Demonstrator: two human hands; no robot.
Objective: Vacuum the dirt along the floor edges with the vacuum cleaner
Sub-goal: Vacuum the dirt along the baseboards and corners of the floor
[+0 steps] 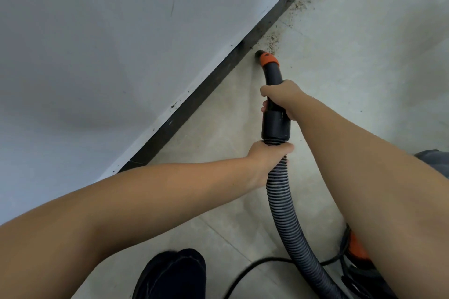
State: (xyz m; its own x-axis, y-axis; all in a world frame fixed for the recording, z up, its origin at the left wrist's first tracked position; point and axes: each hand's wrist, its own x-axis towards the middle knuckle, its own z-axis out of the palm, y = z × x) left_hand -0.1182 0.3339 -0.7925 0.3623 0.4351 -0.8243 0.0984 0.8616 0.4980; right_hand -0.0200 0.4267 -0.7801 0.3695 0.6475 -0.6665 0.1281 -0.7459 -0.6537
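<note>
Bare forearms reach over tiled floor (pixel 340 60): left hand (pixel 263 160) grips the ribbed grey hose (pixel 281 201), right hand (pixel 281 98) clasps the black orange-collared nozzle (pixel 268 60), its tip touching scattered dirt (pixel 300 3) beside dark skirting (pixel 194 99).

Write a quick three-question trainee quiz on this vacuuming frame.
1. True or false: the nozzle tip is beside the dark baseboard.
2. Which hand grips the ribbed hose just below the black cuff? A) left B) right
3. Fill in: visible dirt specks still lie along the floor edge ____ the nozzle, farther from the person.

Key: 1 true. 2 A; the left hand holds the hose, the right hand holds the rigid tube. 3 beyond.
</note>
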